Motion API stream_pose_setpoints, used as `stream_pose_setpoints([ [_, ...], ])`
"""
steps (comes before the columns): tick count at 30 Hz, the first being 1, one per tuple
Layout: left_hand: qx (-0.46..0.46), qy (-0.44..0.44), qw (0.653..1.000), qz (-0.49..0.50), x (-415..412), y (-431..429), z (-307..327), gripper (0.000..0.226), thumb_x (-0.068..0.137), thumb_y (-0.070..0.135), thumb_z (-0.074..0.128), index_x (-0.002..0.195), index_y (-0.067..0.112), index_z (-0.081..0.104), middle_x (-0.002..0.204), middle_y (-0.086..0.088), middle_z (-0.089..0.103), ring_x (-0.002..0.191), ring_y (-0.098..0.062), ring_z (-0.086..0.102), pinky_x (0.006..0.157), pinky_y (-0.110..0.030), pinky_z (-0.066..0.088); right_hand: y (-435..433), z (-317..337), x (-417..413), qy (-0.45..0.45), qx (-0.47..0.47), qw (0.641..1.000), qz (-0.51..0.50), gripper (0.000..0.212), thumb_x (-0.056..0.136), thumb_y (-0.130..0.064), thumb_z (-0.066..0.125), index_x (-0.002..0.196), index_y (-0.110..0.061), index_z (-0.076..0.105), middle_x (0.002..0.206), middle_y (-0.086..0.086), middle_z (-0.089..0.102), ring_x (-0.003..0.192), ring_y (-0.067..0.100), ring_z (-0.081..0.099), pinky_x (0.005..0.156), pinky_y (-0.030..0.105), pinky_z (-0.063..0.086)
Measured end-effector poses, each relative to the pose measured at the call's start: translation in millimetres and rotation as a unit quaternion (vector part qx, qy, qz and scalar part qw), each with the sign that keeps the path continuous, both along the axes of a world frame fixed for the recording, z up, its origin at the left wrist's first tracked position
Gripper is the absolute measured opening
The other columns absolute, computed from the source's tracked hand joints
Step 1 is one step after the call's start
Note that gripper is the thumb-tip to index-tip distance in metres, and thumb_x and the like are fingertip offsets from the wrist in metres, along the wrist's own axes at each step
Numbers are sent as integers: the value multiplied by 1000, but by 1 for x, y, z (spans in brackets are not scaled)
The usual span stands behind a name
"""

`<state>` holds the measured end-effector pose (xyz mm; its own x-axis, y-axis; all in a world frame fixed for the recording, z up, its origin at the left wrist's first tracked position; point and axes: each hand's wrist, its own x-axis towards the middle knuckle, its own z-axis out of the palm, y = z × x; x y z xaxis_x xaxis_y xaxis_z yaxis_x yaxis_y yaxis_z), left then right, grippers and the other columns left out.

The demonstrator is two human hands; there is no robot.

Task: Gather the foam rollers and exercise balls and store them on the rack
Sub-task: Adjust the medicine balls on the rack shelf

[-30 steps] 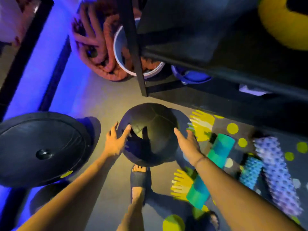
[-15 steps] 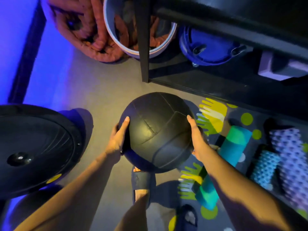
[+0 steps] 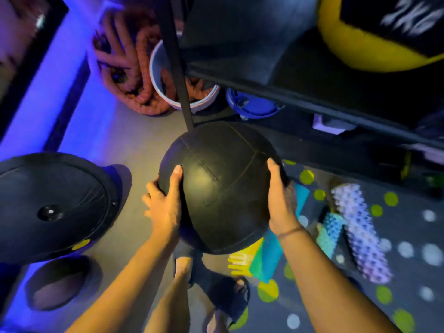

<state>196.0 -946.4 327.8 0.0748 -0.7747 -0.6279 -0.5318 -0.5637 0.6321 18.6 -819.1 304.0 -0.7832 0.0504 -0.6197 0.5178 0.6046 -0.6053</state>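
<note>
A large black stitched exercise ball point(image 3: 221, 186) is held off the floor between both hands, just in front of the black rack point(image 3: 300, 94). My left hand point(image 3: 165, 203) grips its left side and my right hand point(image 3: 281, 200) its right side. A yellow and black ball point(image 3: 360, 49) marked 2KG rests on the rack's upper shelf at top right. On the floor mat to the right lie a teal smooth foam roller point(image 3: 271, 255), partly hidden by the ball, a short blue knobbed roller point(image 3: 330, 229) and a long pale purple knobbed roller point(image 3: 360, 234).
A big black balance dome point(image 3: 52, 205) sits on the floor at left. An orange battle rope point(image 3: 134, 75) and a white bucket point(image 3: 158, 78) stand by the rack's post point(image 3: 177, 68). A blue disc point(image 3: 252, 106) lies under the lowest shelf. My sandalled feet point(image 3: 223, 294) are below the ball.
Both hands closed on the black ball's sides and lifted it off the floor toward the rack. The view tilted up, bringing the shelf and yellow ball into sight.
</note>
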Motion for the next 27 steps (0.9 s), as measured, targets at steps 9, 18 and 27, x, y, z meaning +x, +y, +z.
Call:
stream_pose_setpoints([
  [9,-141,125,981,53,-68,-2,207,78,77,80,55,138,32,46,139,-8,44,134,-36,38,115,-56,31,-24,239,-84,136,-90,984,67,120,51,-106,42,143,-29,52,142,1,59,135,33,49,111,55,40],
  [18,-228,251,940,30,-162,-22,221,106,82,70,56,162,16,13,160,-2,20,150,-23,23,126,-37,15,-142,319,-217,170,-182,934,257,115,48,-101,60,144,-39,51,143,-5,58,129,21,57,111,45,44],
  [27,-357,46,905,-226,-239,-87,170,90,99,44,58,163,15,2,168,-21,-3,156,-39,1,124,-55,15,-202,256,-258,280,-5,870,406,83,92,-81,32,161,-39,14,169,-2,17,153,24,24,120,46,29],
])
